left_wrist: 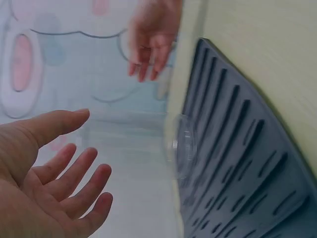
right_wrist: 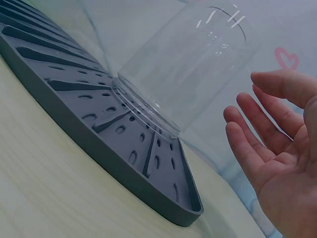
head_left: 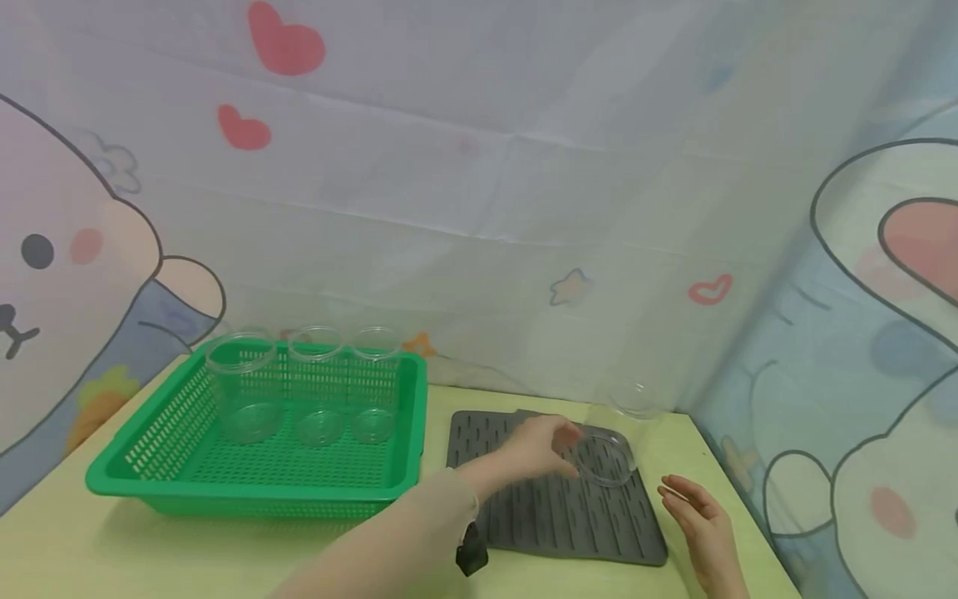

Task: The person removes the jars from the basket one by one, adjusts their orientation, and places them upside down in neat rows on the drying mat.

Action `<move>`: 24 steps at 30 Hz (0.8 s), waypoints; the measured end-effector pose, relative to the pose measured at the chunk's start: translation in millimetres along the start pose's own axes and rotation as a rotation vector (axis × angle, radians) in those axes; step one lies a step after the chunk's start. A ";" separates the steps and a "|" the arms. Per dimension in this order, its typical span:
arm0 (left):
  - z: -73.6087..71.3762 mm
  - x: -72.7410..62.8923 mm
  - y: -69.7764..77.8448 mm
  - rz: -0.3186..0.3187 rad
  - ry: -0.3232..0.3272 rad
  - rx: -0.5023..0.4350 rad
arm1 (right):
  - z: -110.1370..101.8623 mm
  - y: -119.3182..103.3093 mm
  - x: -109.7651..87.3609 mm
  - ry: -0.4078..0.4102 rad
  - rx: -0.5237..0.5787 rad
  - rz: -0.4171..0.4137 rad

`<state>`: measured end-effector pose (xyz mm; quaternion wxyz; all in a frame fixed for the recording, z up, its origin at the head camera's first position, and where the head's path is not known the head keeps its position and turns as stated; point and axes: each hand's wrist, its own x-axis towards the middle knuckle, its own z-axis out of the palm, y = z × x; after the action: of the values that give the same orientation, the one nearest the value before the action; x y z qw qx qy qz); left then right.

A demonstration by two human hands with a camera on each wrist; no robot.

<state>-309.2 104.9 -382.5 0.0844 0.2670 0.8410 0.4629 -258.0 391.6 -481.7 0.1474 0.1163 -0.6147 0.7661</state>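
Observation:
A large clear cup [right_wrist: 183, 74] stands mouth down on the grey ridged drying mat [head_left: 554, 516], near the mat's far right corner. To its left is my left hand [head_left: 537, 449], thumb and fingers spread apart and loosely bent; the left wrist view shows a gap between them and the cup. On the other side my right hand [head_left: 702, 528] hovers beside the mat, palm facing the cup, fingers relaxed and holding nothing. Three more clear cups, the leftmost cup [head_left: 243, 391] being the widest, stand mouth up in a green basket [head_left: 258, 497].
The basket takes up the left part of the pale yellow table [head_left: 52, 549], and the mat lies to its right. A printed cloth [head_left: 464, 183] hangs behind the table and along the right side. A dark object [head_left: 471, 551] hangs at the left wrist.

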 end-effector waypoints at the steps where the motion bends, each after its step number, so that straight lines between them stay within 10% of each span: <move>1: -6.3 -6.3 2.1 0.014 -0.010 -0.006 | 0.1 0.8 0.5 -0.003 0.001 -0.002; 6: -44.0 -40.9 8.7 0.089 0.022 -0.085 | 1.1 7.1 1.6 0.000 -0.008 0.014; 13: -108.6 -86.9 5.7 0.163 0.229 -0.112 | 0.3 12.2 0.8 0.022 -0.017 0.067; 24: -200.0 -157.6 -35.2 0.012 0.681 -0.108 | -7.2 9.5 -1.8 0.068 -0.089 0.156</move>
<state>-267.2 -140.0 -316.6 -0.1897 0.0973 0.7936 0.5699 -259.8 396.6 -492.6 0.1133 0.0353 -0.6501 0.7506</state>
